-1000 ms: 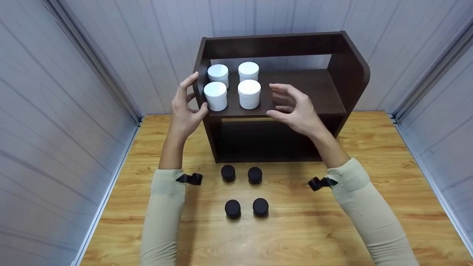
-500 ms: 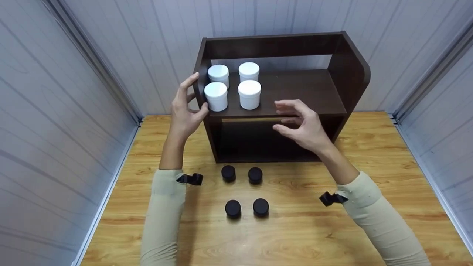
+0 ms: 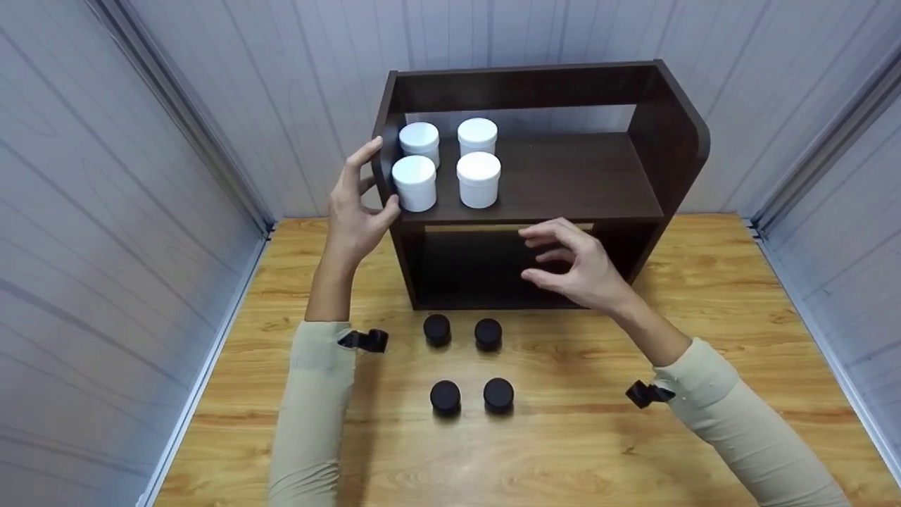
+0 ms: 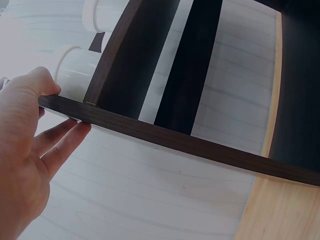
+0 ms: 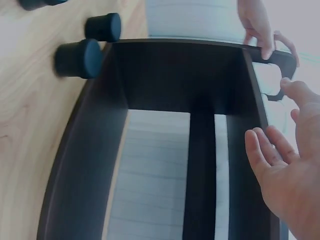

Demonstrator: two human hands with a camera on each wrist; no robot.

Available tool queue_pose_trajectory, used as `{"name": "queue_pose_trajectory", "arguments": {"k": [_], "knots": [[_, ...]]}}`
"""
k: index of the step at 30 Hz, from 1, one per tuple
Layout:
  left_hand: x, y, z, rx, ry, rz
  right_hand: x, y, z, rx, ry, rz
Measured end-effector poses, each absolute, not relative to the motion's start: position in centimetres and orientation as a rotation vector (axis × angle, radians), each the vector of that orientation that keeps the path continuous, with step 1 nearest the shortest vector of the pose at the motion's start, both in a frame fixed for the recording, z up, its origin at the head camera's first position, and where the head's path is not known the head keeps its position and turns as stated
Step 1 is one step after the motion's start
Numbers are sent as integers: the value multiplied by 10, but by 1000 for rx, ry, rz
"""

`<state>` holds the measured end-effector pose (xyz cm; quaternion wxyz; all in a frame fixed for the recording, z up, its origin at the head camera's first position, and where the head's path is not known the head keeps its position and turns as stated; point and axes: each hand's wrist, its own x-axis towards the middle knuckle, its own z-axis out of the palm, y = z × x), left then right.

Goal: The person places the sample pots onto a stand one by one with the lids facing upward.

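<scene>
Since a second ago the right hand (image 3: 584, 271) has dropped from the level of the upper shelf board to the front of the lower opening; the left hand (image 3: 355, 211) has not moved. Jars unchanged.

Dark brown wooden two-tier shelf unit (image 3: 598, 176) stands at the back of the light wood-grain surface (image 3: 563, 451). Left hand holds its left side panel: thumb on the front edge, fingers (image 4: 62, 147) wrapped behind, as the left wrist view confirms. Right hand hangs free, fingers (image 5: 267, 150) loosely spread and holding nothing, just in front of the shelf's lower bay.

Four white round plastic jars with lids (image 3: 450, 165) sit in a two-by-two block at the left end of the upper shelf. Four small black round jars (image 3: 468, 366) stand in a square on the surface in front of the unit, near the right hand.

Judgement: white jars look placed; the step in hand is the withdrawal towards the black jars. Next move likely calls for lowering the right hand over the nearest black jar and closing round it.
</scene>
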<state>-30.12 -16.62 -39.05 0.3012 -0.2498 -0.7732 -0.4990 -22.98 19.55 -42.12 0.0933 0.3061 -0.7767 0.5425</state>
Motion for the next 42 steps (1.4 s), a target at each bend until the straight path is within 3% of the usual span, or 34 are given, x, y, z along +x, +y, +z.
{"name": "queue_pose_trajectory", "arguments": {"k": [15, 42], "knots": [[-301, -166, -388, -663, -2069, -1311, -228, 195, -454, 1247, -2401, 1546], [-300, -167, -389, -657, -2074, -1315, -190, 194, -526, 1539, -2641, 1601]]}}
